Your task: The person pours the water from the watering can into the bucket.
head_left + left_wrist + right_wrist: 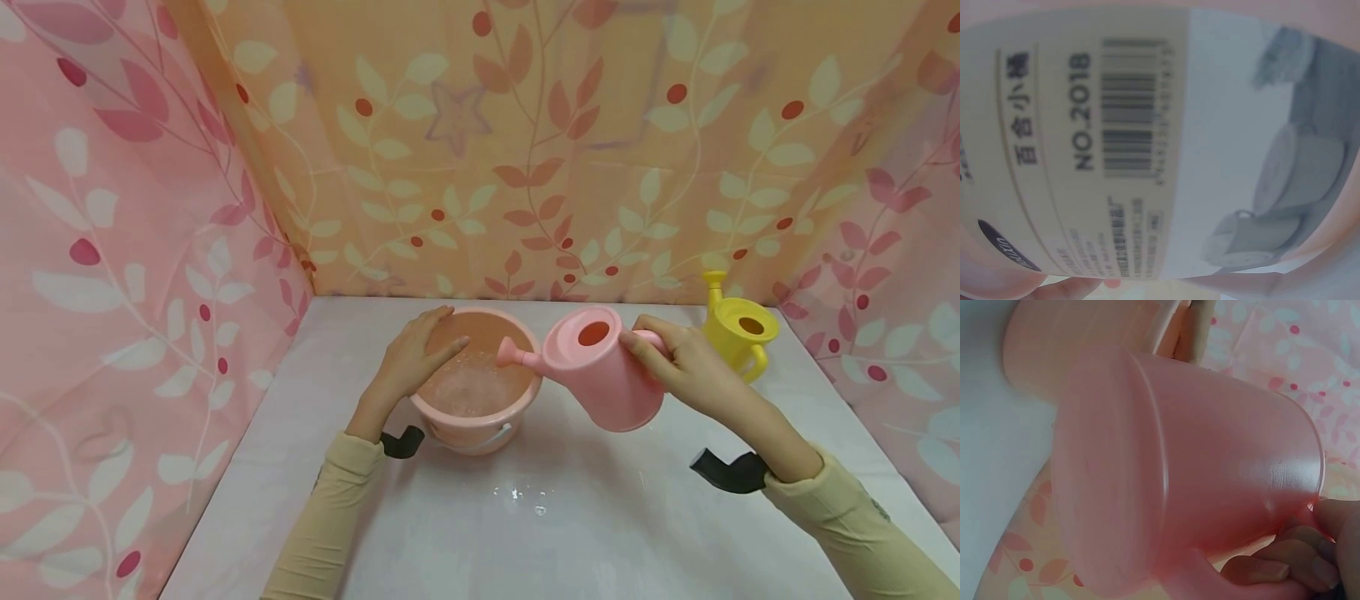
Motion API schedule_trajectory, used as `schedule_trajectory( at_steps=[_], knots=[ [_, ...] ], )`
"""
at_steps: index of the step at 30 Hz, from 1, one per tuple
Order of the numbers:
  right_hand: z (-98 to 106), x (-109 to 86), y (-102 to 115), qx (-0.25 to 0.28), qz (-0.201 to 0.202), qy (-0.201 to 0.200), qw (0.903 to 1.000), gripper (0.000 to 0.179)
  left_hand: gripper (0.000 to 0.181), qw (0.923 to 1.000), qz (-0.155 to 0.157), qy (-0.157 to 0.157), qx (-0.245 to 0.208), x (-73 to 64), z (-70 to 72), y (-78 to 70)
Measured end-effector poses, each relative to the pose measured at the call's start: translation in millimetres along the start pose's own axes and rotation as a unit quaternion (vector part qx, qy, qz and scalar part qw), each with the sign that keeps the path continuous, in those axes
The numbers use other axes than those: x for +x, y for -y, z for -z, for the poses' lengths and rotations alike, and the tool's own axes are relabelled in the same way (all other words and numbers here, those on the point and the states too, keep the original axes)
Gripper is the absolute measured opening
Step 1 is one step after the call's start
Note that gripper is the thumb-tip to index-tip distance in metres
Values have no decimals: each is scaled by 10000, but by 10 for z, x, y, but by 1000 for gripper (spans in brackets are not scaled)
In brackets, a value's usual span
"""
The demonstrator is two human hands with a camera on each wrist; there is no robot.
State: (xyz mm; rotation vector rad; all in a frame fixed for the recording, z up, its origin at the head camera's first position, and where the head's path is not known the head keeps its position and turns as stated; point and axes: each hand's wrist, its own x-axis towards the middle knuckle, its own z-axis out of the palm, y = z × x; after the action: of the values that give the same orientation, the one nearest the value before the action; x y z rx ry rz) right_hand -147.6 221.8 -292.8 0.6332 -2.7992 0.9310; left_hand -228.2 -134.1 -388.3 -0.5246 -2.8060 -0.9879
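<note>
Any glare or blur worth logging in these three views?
Head: small bright glints on the white table in front of the bucket; left wrist: the label fills most of the frame, its smallest print too soft to read; right wrist: a pale sheen on the pink watering can, its base looking hazy.

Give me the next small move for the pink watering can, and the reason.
I'd have the right hand tip the pink watering can slightly further toward the peach bucket: its sprinkler head already points over the bucket's opening, the can leans that way, and the left hand rests at the rim, probably ready to steady it.
</note>
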Motion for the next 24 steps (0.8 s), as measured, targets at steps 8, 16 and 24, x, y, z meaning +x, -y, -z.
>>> schedule_trajectory(
  at_steps=[8,16,24],
  knots=[
    [-5,5,-14,-55,-40,35,10000,20,71,10000,6,5,8,7,-8,8],
    [1,8,-15,-53,20,-5,10000,19,71,10000,14,-23,16,5,0,-6],
    [0,-3,5,-13,-12,42,10000,17,70,10000,10,-36,-21,4,-4,-3]
  ],
)
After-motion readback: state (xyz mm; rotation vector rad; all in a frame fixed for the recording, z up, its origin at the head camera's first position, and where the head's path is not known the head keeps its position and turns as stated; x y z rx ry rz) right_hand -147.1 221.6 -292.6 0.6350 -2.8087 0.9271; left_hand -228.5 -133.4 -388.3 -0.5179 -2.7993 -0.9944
